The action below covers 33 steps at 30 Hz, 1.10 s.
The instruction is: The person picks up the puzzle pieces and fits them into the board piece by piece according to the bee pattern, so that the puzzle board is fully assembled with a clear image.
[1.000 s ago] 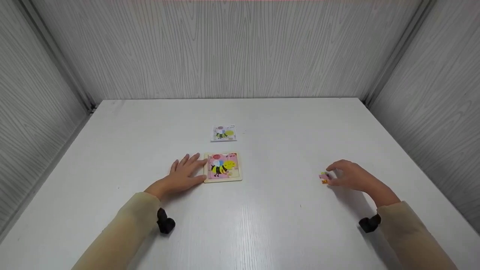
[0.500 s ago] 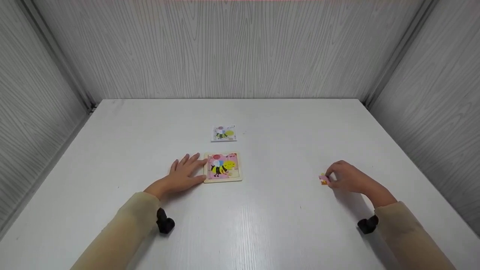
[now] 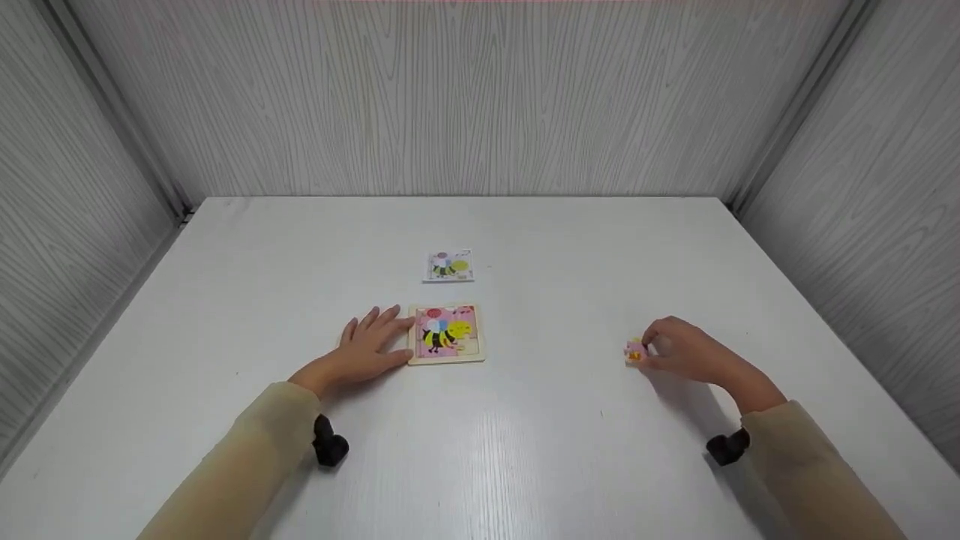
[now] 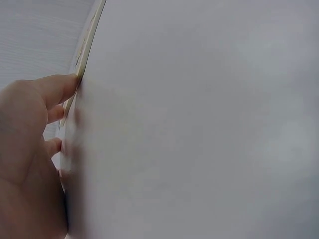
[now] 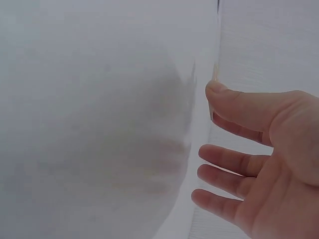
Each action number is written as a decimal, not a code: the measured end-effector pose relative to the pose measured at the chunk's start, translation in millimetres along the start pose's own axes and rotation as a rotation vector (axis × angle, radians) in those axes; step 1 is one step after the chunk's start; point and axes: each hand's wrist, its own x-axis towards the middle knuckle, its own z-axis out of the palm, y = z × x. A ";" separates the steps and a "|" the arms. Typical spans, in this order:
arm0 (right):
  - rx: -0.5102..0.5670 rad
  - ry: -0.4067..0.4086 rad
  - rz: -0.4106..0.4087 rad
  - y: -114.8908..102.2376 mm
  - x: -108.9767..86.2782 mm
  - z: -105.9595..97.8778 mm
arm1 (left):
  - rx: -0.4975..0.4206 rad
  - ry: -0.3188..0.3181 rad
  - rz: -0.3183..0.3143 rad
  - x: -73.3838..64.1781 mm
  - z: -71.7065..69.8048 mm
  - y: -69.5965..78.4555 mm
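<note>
A square wooden jigsaw puzzle (image 3: 481, 352) with a bee picture lies on the table, with a bare gap at its lower right. My left hand (image 3: 360, 356) is spread flat, and its thumb and index finger touch the frame's left edge. The left wrist view has the thumb against that puzzle edge (image 4: 88, 47). Over on the right, my right hand (image 3: 690, 354) pinches a pink and orange puzzle piece (image 3: 634, 352) between thumb and index finger. In the right wrist view the piece (image 5: 215, 73) appears edge-on, held off the table, while the other fingers extend freely.
Behind the puzzle lies a small card (image 3: 448, 266) printed with the same bee picture. Grey wood-grain panels (image 3: 465, 97) enclose the white table (image 3: 555, 450) at the back and both sides.
The right hand's thumb and index finger have closed on the puzzle piece, lifted it and carried it slightly left. The left hand stays at the puzzle's edge.
</note>
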 end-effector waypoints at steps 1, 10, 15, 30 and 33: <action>0.003 0.005 -0.013 -2.1 0.4 0.5 | 0.003 -0.002 -0.003 0.1 0.1 0.7; 0.022 0.041 -0.121 -24.2 9.9 5.6 | 0.003 -0.005 -0.001 -0.2 -0.7 1.6; 0.042 0.035 -0.137 -33.5 17.6 9.2 | -0.020 0.004 -0.003 -0.8 -0.9 1.5; 0.101 0.018 -0.203 -62.4 38.4 21.1 | -0.034 0.013 -0.014 -0.9 0.1 0.4; 0.094 0.011 -0.196 -68.8 42.0 22.8 | -0.033 0.004 -0.017 -0.5 0.4 0.8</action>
